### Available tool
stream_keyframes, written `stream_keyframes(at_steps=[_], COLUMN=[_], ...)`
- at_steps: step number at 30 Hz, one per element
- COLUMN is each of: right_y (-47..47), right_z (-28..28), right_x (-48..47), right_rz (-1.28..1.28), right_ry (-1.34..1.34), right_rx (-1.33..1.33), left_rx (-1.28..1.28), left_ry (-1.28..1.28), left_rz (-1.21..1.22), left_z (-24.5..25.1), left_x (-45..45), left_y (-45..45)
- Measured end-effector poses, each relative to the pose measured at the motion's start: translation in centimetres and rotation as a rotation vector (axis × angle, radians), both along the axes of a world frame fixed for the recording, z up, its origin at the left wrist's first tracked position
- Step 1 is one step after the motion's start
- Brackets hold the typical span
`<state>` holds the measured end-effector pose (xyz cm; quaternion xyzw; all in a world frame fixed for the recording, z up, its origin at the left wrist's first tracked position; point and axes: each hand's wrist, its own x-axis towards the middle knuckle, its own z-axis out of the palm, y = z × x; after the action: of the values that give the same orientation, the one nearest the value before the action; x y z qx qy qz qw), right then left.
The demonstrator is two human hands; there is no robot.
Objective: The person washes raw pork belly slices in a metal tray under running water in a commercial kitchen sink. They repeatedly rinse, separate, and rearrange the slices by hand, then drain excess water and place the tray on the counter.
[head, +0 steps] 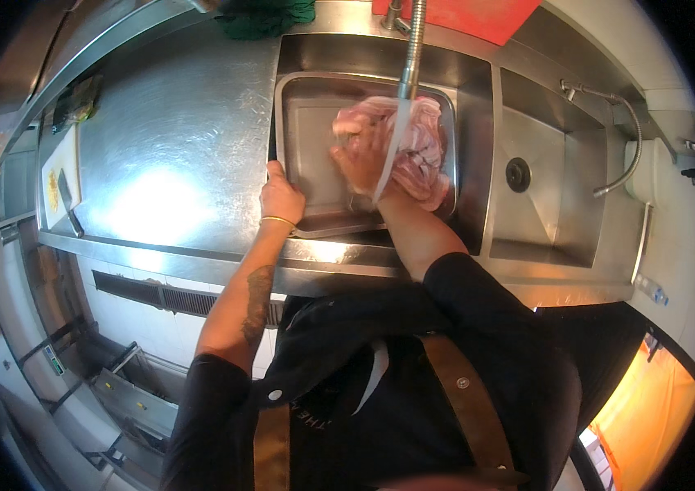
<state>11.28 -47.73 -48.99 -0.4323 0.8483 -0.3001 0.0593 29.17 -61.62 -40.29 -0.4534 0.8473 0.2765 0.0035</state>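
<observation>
My left hand holds the left rim of a rectangular stainless steel tray, its thumb along the edge. The tray sits in the left sink basin. Raw, pale pink meat, in fatty pieces, lies in the tray's right half. My right hand is blurred against the meat's left side; its fingers are too smeared to show whether they grip a piece. From a flexible metal faucet hose, a stream of water runs down past the meat to my right wrist.
On the left, a steel counter bears a white cutting board with a knife and chopped yellow bits. A second basin with another hose adjoins on the right. Behind are a green cloth and a red board.
</observation>
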Motion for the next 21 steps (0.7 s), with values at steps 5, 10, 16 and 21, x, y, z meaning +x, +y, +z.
stream_keyframes(at_steps=[5,10,16,21], right_y=[3.7,6.7,0.9,0.5], right_z=[-0.6,-4.9,-3.4,0.7], right_x=[-2.8,-5.1,1.4,3.9], right_rz=[0.165,-0.326,0.096,0.324], right_ry=[-0.107,-0.202,-0.036,0.562], right_rx=[0.114,0.018,0.045,0.309], left_rx=[0.042,0.069,0.134,0.197], left_ry=[0.082,-0.018,0.055,0.022], left_rz=[-0.02,-0.122,-0.12,-0.126], left_z=[0.7,1.2,0.5,1.0], left_x=[1.2,2.8,2.7,2.7], left_y=[0.5,1.1,0.8,0.4])
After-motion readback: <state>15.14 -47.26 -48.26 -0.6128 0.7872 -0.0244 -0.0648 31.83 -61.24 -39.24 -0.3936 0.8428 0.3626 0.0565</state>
